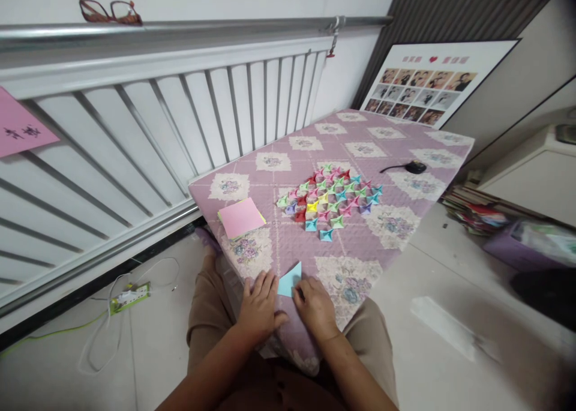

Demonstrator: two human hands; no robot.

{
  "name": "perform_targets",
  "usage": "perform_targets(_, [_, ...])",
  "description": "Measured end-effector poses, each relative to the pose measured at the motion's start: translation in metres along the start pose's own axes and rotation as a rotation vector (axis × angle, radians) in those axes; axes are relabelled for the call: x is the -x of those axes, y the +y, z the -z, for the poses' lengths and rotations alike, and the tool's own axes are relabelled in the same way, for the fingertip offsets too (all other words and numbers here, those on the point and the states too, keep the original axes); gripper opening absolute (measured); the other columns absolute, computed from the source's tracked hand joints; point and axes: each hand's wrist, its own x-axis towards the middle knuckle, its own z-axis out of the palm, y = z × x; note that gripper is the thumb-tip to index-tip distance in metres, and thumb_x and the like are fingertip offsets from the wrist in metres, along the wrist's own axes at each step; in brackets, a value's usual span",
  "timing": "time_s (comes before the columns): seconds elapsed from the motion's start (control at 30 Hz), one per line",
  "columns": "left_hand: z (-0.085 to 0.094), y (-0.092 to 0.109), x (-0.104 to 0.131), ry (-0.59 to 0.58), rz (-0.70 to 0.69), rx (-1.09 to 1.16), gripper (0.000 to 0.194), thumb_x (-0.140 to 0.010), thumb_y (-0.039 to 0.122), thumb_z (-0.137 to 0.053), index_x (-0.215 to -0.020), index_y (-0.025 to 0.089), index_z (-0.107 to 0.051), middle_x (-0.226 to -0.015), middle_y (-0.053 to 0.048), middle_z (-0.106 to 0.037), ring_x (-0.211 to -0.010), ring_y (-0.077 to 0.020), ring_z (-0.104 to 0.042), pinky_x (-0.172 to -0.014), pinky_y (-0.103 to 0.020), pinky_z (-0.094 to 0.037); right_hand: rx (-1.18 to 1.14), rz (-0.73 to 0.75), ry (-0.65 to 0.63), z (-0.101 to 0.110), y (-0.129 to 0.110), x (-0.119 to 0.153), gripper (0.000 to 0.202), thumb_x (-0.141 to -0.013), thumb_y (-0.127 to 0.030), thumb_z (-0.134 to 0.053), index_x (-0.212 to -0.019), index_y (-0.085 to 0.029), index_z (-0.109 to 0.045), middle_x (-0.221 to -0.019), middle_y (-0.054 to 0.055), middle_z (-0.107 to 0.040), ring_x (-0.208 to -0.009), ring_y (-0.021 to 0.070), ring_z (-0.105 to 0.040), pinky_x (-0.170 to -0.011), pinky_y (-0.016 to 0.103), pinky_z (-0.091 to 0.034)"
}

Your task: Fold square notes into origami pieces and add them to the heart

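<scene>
"Head view, leftmost first: what is set beyond the grip on that side?"

"A stack of paper squares (243,218), pink on top, laid flat, perhaps so that single sheets can be reached easily."

"And the left hand (261,308)?"

"Open, its fingers spread flat by the near-left edge of the blue paper (290,281), probably so that slipping is prevented."

"Where is that paper kept?"

"Between both hands, on the patterned cloth (292,246), a folded point directed away from them."

"The right hand (315,306)?"

"Curled at the paper's right edge, as if a crease were being controlled; whether it is pinched cannot be told."

"Farther out?"

"Folded paper pieces (333,198) are grouped ahead of the grip, seemingly out of the hands' way. Beyond them, to the right, a black corded object (414,167) is seen."
</scene>
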Motion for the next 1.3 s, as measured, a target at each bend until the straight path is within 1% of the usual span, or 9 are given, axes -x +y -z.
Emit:
perform_targets(0.1, [0.004,-0.003,-0.001,-0.003,0.131,0.017,0.077,-0.084,0.052,-0.051,-0.147,0.015,-0.025,-0.154,-0.014,-0.022,-0.141,-0.035,-0.017,-0.108,-0.063,-0.018,0.005,0.001,0.012,-0.001,0.0,0.0,0.018,-0.087,-0.02,-0.048,-0.071,-0.02,-0.055,-0.078,0.006,-0.056,-0.078,0.019,-0.05,-0.074,0.03,-0.037])
perform_targets(0.2, [0.01,-0.001,-0.003,0.037,0.236,0.096,0.066,-0.087,0.044,-0.048,-0.144,0.016,-0.032,-0.152,-0.013,-0.028,-0.139,-0.0316,-0.023,-0.11,-0.056,-0.02,-0.003,0.008,0.021,-0.001,0.0,0.0,0.018,-0.087,-0.02,-0.048,-0.07,-0.019,-0.055,-0.078,0.005,-0.056,-0.078,0.0186,-0.05,-0.074,0.029,-0.037])
perform_targets(0.47, [0.015,0.013,-0.021,0.214,0.18,0.289,0.043,-0.087,0.029,-0.052,-0.129,0.022,-0.05,-0.137,-0.008,-0.048,-0.126,-0.0252,-0.04,-0.106,-0.044,-0.027,-0.005,0.021,0.037,-0.002,0.001,0.002,0.016,-0.087,-0.019,-0.048,-0.073,-0.019,-0.057,-0.078,0.006,-0.057,-0.078,0.0187,-0.051,-0.073,0.029,-0.037])
perform_targets(0.77, [0.009,0.013,-0.038,0.268,0.24,0.264,0.027,-0.083,0.029,-0.058,-0.11,0.025,-0.062,-0.119,-0.005,-0.057,-0.113,-0.0252,-0.046,-0.097,-0.042,-0.03,0.008,-0.002,0.037,-0.003,0.003,0.006,0.013,-0.086,-0.018,-0.05,-0.075,-0.02,-0.057,-0.079,0.005,-0.057,-0.079,0.0199,-0.052,-0.072,0.03,-0.04])
perform_targets(0.83, [0.007,0.013,-0.039,0.287,0.231,0.255,0.025,-0.083,0.028,-0.058,-0.108,0.026,-0.062,-0.118,-0.004,-0.057,-0.112,-0.0247,-0.046,-0.097,-0.041,-0.031,0.006,-0.019,0.061,-0.004,0.005,0.007,0.007,-0.085,-0.02,-0.053,-0.086,-0.02,-0.059,-0.085,0.006,-0.059,-0.083,0.0208,-0.053,-0.075,0.032,-0.041])
perform_targets(0.97, [0.004,0.013,-0.038,0.32,0.193,0.252,0.023,-0.084,0.025,-0.056,-0.107,0.027,-0.063,-0.115,-0.003,-0.058,-0.11,-0.0236,-0.047,-0.095,-0.04,-0.032,0.044,-0.129,0.121,-0.006,0.009,0.009,0.041,-0.082,-0.031,-0.059,-0.121,-0.019,-0.052,-0.115,0.009,-0.06,-0.106,0.0256,-0.052,-0.089,0.039,-0.04])
perform_targets(1.03, [0.002,0.013,-0.037,0.344,0.187,0.252,0.024,-0.084,0.024,-0.056,-0.108,0.027,-0.063,-0.115,-0.003,-0.058,-0.11,-0.0236,-0.048,-0.096,-0.04,-0.032,0.07,-0.18,0.128,-0.008,0.011,0.01,0.052,-0.082,-0.038,-0.059,-0.129,-0.019,-0.048,-0.126,0.011,-0.056,-0.118,0.028,-0.047,-0.095,0.042,-0.037])
perform_targets(1.13, [-0.001,0.013,-0.037,0.365,0.173,0.256,0.024,-0.084,0.023,-0.056,-0.106,0.027,-0.064,-0.114,-0.003,-0.059,-0.111,-0.0233,-0.048,-0.096,-0.039,-0.031,0.083,-0.242,0.073,-0.008,0.011,0.01,0.052,-0.08,-0.044,-0.058,-0.126,-0.02,-0.053,-0.131,0.011,-0.054,-0.125,0.0299,-0.042,-0.098,0.044,-0.035])
perform_targets(1.3, [-0.005,0.011,-0.038,0.388,0.159,0.274,0.025,-0.084,0.022,-0.055,-0.106,0.028,-0.065,-0.113,-0.003,-0.06,-0.11,-0.0227,-0.049,-0.094,-0.038,-0.033,0.048,-0.347,-0.034,-0.001,0.002,0.008,0.04,-0.076,-0.04,-0.06,-0.113,-0.024,-0.062,-0.135,0.009,-0.052,-0.128,0.0295,-0.04,-0.102,0.044,-0.032])
